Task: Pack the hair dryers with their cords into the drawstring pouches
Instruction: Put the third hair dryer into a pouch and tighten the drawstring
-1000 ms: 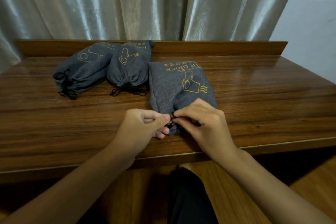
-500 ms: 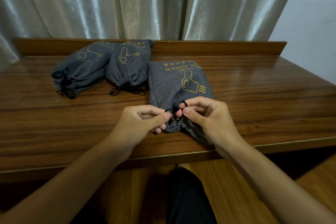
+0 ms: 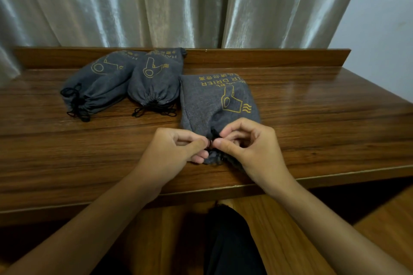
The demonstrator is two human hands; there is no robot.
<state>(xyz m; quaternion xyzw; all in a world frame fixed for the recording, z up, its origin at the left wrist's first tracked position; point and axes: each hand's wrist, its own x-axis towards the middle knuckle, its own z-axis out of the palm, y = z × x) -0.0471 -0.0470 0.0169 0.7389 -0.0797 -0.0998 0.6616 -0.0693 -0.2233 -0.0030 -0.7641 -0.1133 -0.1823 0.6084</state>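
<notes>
Fingers point(image 3: 196, 144) of both hands pinching the black drawstring point(image 3: 215, 134) at the nearest pouch's point(image 3: 214, 105) gathered mouth.

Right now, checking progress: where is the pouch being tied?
In the head view, the third pouch lies centre-right near the table's front edge, beside two closed pouches.

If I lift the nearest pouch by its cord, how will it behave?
The nearest pouch is soft fabric, so it probably sags. It looks bulged, likely somewhat heavy. Both hands, left hand and right hand, pinch the thin cord; it may slip.
</notes>
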